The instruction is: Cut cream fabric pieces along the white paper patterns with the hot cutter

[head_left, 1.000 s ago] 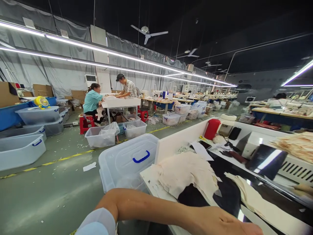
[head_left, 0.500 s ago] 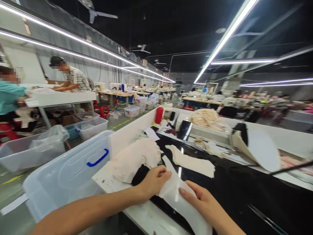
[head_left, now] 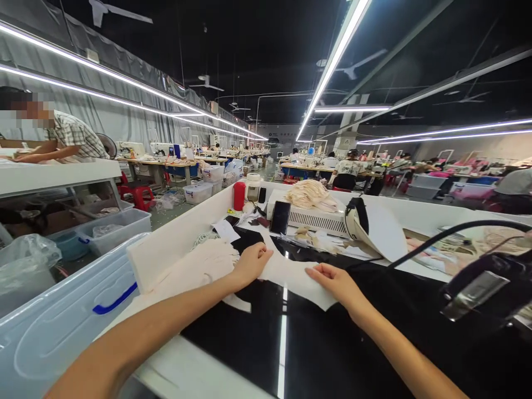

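Note:
A pale, curved cut piece of fabric [head_left: 291,275] is stretched between my two hands, just above or on the glossy black tabletop [head_left: 249,338]; I cannot tell whether it touches. My left hand [head_left: 252,263] pinches its left edge between thumb and fingers. At its right end, my right hand [head_left: 332,280] grips it with the thumb on top. Beside my left forearm lies a heap of similar pale fabric pieces [head_left: 191,263], partly covered by that arm. The small stack of cream pieces that lay on the black top cannot be made out separately.
A phone [head_left: 280,217] leans against a white vented box [head_left: 320,219] topped by a fabric pile [head_left: 311,195]. On the right are a white curved panel [head_left: 384,230] and a black device with a cable [head_left: 477,288]. A lidded plastic bin [head_left: 75,310] stands left; a person [head_left: 78,133] works beyond.
The view has turned right. Both hands have carried the fabric piece forward over the black top, and it has swung from hanging near the front edge to lying more crosswise.

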Action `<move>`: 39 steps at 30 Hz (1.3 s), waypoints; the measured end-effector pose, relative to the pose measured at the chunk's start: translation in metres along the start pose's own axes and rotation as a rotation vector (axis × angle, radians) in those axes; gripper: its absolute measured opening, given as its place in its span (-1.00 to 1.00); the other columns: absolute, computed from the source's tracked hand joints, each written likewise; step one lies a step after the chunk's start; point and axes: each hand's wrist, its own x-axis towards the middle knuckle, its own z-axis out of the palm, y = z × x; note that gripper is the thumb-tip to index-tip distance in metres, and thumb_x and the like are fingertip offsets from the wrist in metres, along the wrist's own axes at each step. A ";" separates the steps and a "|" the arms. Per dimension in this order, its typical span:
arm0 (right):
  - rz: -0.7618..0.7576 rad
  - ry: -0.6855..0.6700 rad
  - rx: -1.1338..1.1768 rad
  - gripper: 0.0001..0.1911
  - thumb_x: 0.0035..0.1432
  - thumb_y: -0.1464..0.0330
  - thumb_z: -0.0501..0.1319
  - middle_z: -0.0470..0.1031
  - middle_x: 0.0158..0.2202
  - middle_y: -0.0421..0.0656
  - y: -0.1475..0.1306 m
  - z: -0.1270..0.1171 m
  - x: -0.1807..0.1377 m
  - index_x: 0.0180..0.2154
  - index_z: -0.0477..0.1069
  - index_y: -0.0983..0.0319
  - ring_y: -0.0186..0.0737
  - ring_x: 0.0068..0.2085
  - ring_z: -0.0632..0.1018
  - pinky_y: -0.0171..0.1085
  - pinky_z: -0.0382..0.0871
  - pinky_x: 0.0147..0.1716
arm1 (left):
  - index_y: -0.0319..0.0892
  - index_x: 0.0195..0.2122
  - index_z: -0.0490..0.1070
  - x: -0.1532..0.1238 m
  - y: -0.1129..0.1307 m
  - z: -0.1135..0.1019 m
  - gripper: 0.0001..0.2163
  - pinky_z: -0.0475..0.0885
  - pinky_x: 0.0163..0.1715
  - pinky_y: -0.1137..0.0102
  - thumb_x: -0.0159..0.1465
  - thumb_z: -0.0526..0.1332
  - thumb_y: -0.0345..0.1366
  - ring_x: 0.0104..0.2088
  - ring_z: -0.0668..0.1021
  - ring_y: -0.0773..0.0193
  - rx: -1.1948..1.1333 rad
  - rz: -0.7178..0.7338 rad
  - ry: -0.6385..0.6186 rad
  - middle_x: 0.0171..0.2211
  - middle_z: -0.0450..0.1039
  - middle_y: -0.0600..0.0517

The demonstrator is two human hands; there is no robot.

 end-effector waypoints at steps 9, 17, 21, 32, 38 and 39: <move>-0.103 0.195 -0.315 -0.61 0.09 -0.04 0.18 0.47 -0.46 -0.18 0.024 -0.006 0.060 -0.42 0.45 0.15 -0.09 -0.35 0.48 -0.21 0.20 -0.37 | -0.24 -0.01 0.49 0.039 -0.018 0.018 -0.76 0.58 -0.07 0.17 0.48 0.26 -0.16 -0.12 0.61 0.17 0.354 -0.085 -0.050 -0.07 0.54 -0.05; -0.282 0.237 -0.602 -0.72 0.22 0.21 0.17 0.60 -0.09 0.02 0.032 0.010 0.057 -0.13 0.54 0.19 0.19 -0.05 0.55 -0.02 0.36 -0.13 | -0.24 0.01 0.49 0.035 -0.020 0.021 -0.74 0.58 -0.04 0.14 0.47 0.27 -0.15 -0.08 0.61 0.15 0.473 -0.109 -0.148 -0.04 0.54 -0.07; -0.456 0.231 -0.706 -0.68 0.31 0.22 0.14 0.57 0.04 0.02 0.032 0.015 0.049 0.00 0.52 0.17 0.20 0.08 0.50 0.02 0.35 0.02 | -0.25 -0.01 0.47 0.030 -0.015 0.016 -0.75 0.57 -0.10 0.20 0.47 0.25 -0.16 -0.15 0.61 0.18 0.468 -0.079 -0.160 -0.10 0.54 -0.05; -0.632 0.176 -0.699 -0.62 0.46 0.21 0.00 0.59 0.00 0.02 0.034 0.027 0.040 0.07 0.49 0.18 0.09 -0.03 0.59 0.01 0.47 -0.02 | -0.09 -0.05 0.40 -0.080 0.011 -0.009 -0.90 0.47 -0.11 0.34 0.47 0.21 -0.23 -0.10 0.60 0.15 0.531 0.411 -0.286 -0.09 0.53 0.03; -0.727 0.043 -0.661 -0.61 0.48 0.15 0.00 0.59 -0.01 -0.04 0.018 0.060 0.031 0.07 0.51 0.10 0.01 -0.03 0.62 -0.03 0.54 0.01 | -0.15 -0.18 0.44 -0.125 -0.009 -0.001 -0.88 0.46 -0.32 0.35 0.47 0.21 -0.23 -0.30 0.61 0.22 0.649 0.715 -0.366 -0.28 0.55 0.06; -0.736 0.022 -0.663 -0.61 0.48 0.14 0.00 0.60 -0.04 -0.04 0.017 0.063 0.030 0.03 0.54 0.10 0.01 -0.07 0.63 -0.03 0.55 -0.02 | -0.15 -0.17 0.46 -0.126 -0.011 0.000 -0.88 0.47 -0.29 0.35 0.47 0.22 -0.23 -0.29 0.62 0.22 0.631 0.705 -0.360 -0.27 0.56 0.06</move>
